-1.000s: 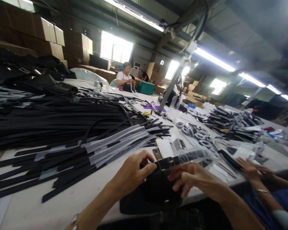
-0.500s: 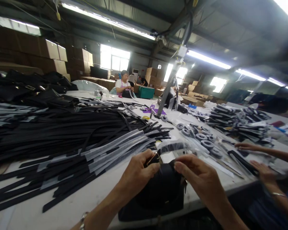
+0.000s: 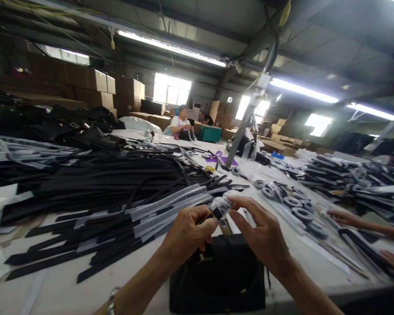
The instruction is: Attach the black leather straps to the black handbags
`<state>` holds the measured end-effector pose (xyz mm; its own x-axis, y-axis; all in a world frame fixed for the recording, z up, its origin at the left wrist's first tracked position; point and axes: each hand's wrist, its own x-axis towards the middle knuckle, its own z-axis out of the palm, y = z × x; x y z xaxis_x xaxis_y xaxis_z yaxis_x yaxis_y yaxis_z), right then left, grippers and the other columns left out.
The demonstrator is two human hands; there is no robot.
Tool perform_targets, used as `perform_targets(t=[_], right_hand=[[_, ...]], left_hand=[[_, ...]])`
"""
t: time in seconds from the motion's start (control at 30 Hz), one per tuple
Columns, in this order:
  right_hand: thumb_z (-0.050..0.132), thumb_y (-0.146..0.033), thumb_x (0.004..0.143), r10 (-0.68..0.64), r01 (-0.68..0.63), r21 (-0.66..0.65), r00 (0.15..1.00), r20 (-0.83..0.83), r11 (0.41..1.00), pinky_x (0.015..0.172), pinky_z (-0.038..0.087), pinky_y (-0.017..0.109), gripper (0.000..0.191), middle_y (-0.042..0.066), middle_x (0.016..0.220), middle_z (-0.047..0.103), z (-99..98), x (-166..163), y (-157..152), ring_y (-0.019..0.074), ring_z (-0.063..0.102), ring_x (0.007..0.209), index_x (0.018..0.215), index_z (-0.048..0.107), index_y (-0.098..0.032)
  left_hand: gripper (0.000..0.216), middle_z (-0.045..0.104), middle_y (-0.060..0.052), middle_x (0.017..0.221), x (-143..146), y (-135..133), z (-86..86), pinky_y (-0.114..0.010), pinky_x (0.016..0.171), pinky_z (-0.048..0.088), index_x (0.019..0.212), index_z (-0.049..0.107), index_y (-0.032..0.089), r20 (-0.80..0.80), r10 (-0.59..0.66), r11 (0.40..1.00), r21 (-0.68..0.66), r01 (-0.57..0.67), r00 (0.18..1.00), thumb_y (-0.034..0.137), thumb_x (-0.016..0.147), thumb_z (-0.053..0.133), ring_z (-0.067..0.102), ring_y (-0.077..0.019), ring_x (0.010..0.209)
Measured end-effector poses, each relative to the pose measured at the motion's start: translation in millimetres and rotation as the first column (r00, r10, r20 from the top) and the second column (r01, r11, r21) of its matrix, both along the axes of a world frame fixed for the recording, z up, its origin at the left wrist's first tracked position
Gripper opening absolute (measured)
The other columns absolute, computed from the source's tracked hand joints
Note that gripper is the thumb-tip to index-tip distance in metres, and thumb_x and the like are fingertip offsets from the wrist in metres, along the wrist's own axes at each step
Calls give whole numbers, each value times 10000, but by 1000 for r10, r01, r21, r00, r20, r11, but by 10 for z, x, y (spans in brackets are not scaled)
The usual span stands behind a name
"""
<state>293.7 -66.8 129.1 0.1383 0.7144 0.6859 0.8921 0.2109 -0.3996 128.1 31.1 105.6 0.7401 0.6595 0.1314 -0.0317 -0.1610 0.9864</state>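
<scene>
My left hand (image 3: 187,234) is closed around a black strap with a gold buckle (image 3: 213,214), held just above a black handbag (image 3: 221,273) at the table's near edge. My right hand (image 3: 264,234) pinches the clear plastic wrapping (image 3: 222,203) bunched at the strap's end, thumb and fingers pressed on it. Both hands meet over the bag's top. The rest of the strap is hidden behind my hands.
A big heap of black straps in clear sleeves (image 3: 95,192) covers the left of the white table (image 3: 68,284). Coiled straps (image 3: 290,202) and more bundles (image 3: 354,181) lie to the right. Another person's hands (image 3: 344,217) reach in at right. A seated person (image 3: 183,122) works far back, by cardboard boxes (image 3: 98,85).
The plastic wrapping, stretched out to the right a second ago, is now bunched small between my fingers. My view has tilted down and the bag lies flatter under my hands.
</scene>
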Motion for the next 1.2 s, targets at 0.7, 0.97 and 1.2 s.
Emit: perform_targets(t=[0.7,0.97,1.2], right_hand=[[623,-225,861,76,-73,-23,958,276,997,788,529,266,182,32,966,742,184,-4,330,185,705,869,1037,667,-217],[595,-162,862,-104,181,-49,742,663,982,565,387,284,103,8,779,684,397,-261,202,181,637,630,929,656,-210],[537,-121,872,-146,261,-118,800,582,958,561,342,281,153,0,735,645,252,-201,305,166,614,612,777,620,-209]], left_hand=[[197,555,23,693,236,-109,-196,-225,574,430,823,519,183,284,132,989,27,-145,950,299,951,425,535,-116,587],[148,628,-8,701,268,-129,-205,-247,561,414,947,564,190,149,244,925,262,-276,958,257,940,432,590,-156,596],[239,697,-74,969,259,-134,-231,-276,738,465,1122,565,190,188,212,879,392,-271,959,191,933,420,657,-195,834]])
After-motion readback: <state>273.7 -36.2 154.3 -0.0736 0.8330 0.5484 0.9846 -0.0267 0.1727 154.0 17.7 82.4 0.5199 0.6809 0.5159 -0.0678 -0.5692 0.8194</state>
